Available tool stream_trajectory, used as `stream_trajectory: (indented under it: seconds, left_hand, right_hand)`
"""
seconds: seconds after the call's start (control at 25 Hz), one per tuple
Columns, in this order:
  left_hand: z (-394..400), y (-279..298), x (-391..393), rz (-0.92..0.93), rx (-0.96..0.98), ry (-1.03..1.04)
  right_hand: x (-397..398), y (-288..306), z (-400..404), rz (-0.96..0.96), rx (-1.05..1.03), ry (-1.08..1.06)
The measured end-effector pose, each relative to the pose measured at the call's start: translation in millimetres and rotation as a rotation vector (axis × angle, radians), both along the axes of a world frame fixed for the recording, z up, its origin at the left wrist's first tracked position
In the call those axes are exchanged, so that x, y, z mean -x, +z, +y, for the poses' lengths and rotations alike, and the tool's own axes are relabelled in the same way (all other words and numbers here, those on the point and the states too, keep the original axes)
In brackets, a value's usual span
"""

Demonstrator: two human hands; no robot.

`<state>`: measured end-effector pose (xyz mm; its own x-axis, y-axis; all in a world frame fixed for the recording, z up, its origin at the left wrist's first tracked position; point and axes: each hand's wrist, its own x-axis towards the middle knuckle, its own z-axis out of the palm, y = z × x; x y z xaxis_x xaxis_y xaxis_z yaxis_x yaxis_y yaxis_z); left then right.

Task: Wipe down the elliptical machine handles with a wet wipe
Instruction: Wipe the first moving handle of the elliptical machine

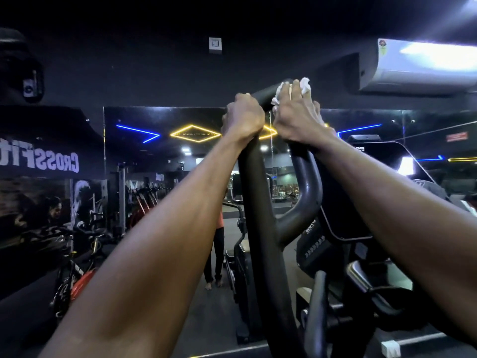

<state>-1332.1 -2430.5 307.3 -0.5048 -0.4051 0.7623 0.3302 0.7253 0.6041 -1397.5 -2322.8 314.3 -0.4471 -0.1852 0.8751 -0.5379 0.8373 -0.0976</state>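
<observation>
A thick black elliptical handle (pixel 260 202) rises through the middle of the view and curves right at its top. My left hand (pixel 242 117) grips the handle just below that curve. My right hand (pixel 296 117) lies over the curved top with a crumpled white wet wipe (pixel 304 85) held between its fingers and pressed against the handle. A second black grip bar (pixel 308 184) branches off to the right below my right hand.
The machine's console (pixel 361 192) and dark body sit at the right. A wall mirror ahead reflects gym bikes (pixel 77 267), neon lights and a standing person (pixel 216 249). An air conditioner (pixel 418 65) hangs at the upper right.
</observation>
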Motion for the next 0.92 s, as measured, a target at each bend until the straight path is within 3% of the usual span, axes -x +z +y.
stream_trajectory:
  seconds: [0.08, 0.24, 0.48, 0.68, 0.8, 0.92]
  left_hand:
    - [-1, 0, 3, 0.0, 0.011, -0.003]
    - [-5, 0, 9, 0.006, 0.023, -0.004]
    - [-8, 1, 11, 0.013, 0.019, -0.021]
    - [-9, -7, 9, 0.026, 0.07, -0.013]
    - [-9, -9, 9, 0.032, 0.061, -0.027]
    - [-10, -12, 8, 0.048, 0.071, -0.03]
  right_hand:
    - [-3, 9, -6, -0.085, 0.028, -0.039]
    - [-2, -28, 5, 0.053, -0.013, -0.053]
    - [-14, -19, 0, -0.061, 0.028, 0.022]
    - [-29, -64, 8, -0.024, -0.056, -0.207]
    - [-25, -37, 3, -0.068, -0.015, -0.009]
    - [-32, -64, 8, 0.005, -0.013, 0.087]
